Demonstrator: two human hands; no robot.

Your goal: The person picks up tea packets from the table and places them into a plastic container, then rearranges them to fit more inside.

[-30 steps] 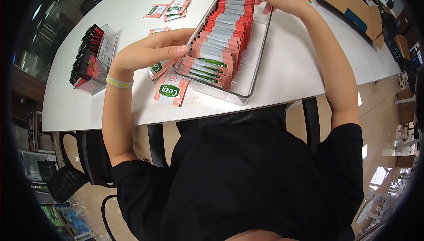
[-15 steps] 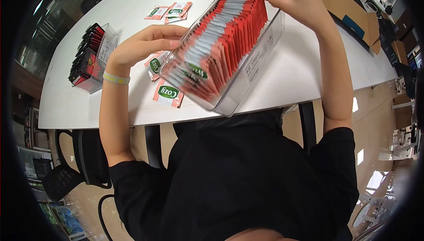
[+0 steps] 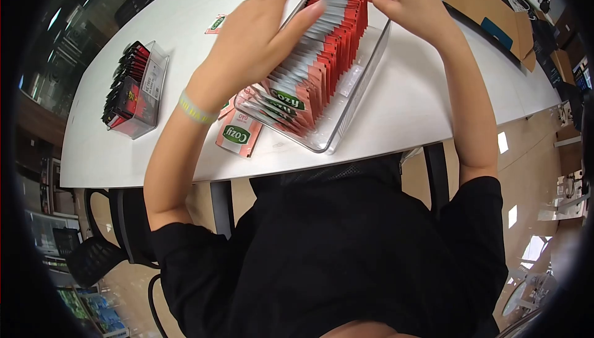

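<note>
Standing on edge in a long row, red, pink and silver sachets (image 3: 328, 47) fill most of a clear plastic bin (image 3: 356, 99), set aslant near the front edge of a white table (image 3: 421, 103), directly before the person. Foremost sachets: leaning, green oval label visible; a strip of bare bin floor runs along the right-hand side of the row. Left hand (image 3: 250, 34): over the bin's left side, palm down, thumb apart from the fingers and reaching above the sachets, nothing seen clasped; whether the thumb touches them cannot be told. Left wrist: one pale wristband (image 3: 197, 109) with yellow lettering. Right hand (image 3: 411, 4): at the far right corner of the bin, fingers bent, thumb and forefinger close to the end sachets; whether they pinch a sachet or the rim cannot be told. Beside the bin's near left corner: one loose pink packet (image 3: 238, 134), marked Cozy, flat on the table, with more pink partly hidden behind it. Farther back, left: another packet (image 3: 216, 23), partly covered by the left hand. Well apart at left: a second clear container (image 3: 139, 124), holding black-and-red packets (image 3: 127, 81). Far right: one open cardboard box (image 3: 479, 4).
</note>
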